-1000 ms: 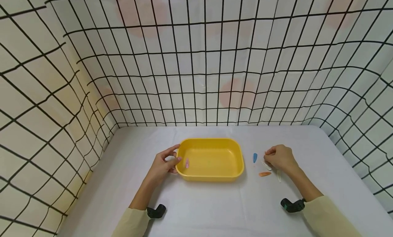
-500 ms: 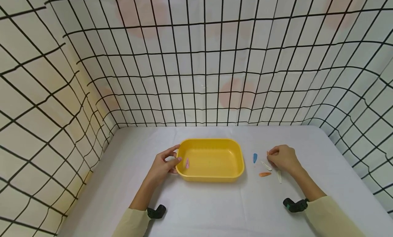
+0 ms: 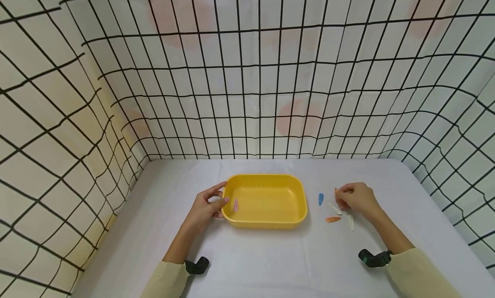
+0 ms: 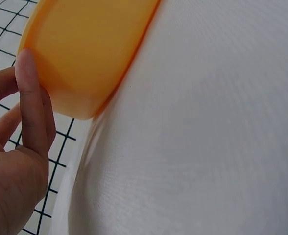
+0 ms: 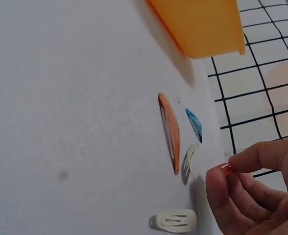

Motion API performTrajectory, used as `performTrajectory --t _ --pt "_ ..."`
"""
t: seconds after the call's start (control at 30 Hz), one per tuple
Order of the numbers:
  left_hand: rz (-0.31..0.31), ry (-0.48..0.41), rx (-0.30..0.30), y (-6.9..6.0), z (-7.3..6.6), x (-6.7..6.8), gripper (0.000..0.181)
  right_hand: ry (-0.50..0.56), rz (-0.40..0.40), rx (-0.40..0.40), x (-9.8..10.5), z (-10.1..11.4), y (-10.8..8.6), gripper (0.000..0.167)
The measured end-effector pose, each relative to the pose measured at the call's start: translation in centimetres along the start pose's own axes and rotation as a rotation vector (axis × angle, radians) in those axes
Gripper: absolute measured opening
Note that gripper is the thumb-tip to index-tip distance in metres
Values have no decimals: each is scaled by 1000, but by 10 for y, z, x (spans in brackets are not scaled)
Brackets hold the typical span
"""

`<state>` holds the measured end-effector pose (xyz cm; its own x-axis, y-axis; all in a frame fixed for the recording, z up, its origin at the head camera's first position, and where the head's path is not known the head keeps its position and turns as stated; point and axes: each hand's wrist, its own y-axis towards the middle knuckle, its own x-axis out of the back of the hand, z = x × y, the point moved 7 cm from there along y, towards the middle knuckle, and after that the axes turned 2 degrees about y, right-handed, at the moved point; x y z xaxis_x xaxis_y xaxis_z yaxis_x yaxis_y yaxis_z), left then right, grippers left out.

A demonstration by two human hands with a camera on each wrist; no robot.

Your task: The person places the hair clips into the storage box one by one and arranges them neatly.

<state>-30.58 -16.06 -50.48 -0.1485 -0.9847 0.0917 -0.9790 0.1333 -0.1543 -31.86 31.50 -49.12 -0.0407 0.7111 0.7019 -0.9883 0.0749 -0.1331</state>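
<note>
My left hand (image 3: 205, 206) holds the left end of a yellow plastic tray (image 3: 264, 224), its thumb over the rim and fingers outside. A pink snap hair clip (image 3: 236, 205) lies inside the tray, near that thumb. Right of the tray, my right hand (image 3: 357, 198) pinches an orange-red hair clip (image 5: 227, 169) between thumb and forefinger, mostly covered by the fingertips. Around this hand on the cloth lie a blue clip (image 3: 321, 199), an orange clip (image 3: 333, 219), a white clip (image 3: 335, 209) and another white clip (image 5: 176, 221).
A white cloth (image 3: 267, 263) covers the table. Black wire grid panels (image 3: 259, 94) stand along the back and both sides, backed by pale sheets. Each wrist wears a small black camera (image 3: 374, 258).
My right hand has shifted slightly to the right with the orange-red clip pinched in it. The left hand and the tray have stayed in place.
</note>
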Motion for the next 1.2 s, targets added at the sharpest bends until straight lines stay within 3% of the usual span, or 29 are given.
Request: performTrajectory --t 0.13,0.37,0.8,1.2 --pt "-1 -2 -2 0 0 0 58 38 9 6 1 6 -2 37" --pt "-1 -2 11 -1 4 0 58 228 66 22 -5 17 -3 38" --pt "-13 5 16 -2 3 1 58 371 107 64 -9 41 -9 43" --pt "-9 -6 5 0 0 -1 60 514 218 135 -22 80 -11 40"
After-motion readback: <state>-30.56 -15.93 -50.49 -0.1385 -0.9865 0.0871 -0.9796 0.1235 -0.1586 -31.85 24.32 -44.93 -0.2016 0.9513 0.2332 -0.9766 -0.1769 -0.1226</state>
